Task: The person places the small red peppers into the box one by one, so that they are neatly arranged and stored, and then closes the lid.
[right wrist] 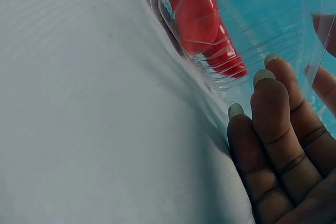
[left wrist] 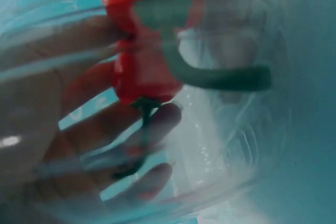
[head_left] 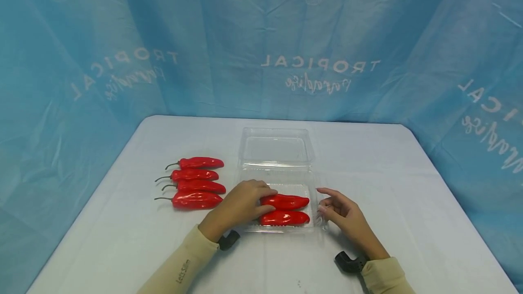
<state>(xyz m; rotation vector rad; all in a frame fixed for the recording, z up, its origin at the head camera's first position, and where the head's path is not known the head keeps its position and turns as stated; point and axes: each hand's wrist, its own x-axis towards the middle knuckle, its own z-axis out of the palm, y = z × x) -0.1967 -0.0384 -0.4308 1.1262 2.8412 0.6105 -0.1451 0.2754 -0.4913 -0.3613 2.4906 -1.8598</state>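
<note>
My left hand (head_left: pixel 245 201) reaches into the left side of a clear plastic clamshell box (head_left: pixel 271 229). Its thumb and fingers hold the stem end of the rear red chili pepper (head_left: pixel 291 202). In front of that one lies a second red chili pepper (head_left: pixel 286 218), side by side with it in the box. Through the plastic, the left wrist view catches two green stems (left wrist: pixel 220 78). My right hand (head_left: pixel 347 214) is at the box's right wall, fingers loosely bent and apart. The right wrist view has its fingertips (right wrist: pixel 270 90) right at the ribbed side.
Several more red chili peppers (head_left: pixel 196 186) lie in a stack of rows left of the box, stems pointing left. The box's lid (head_left: pixel 275 149) is folded back flat behind it. A white table (head_left: pixel 408 221) carries everything, with blue curtains (head_left: pixel 229 35) behind and at both sides.
</note>
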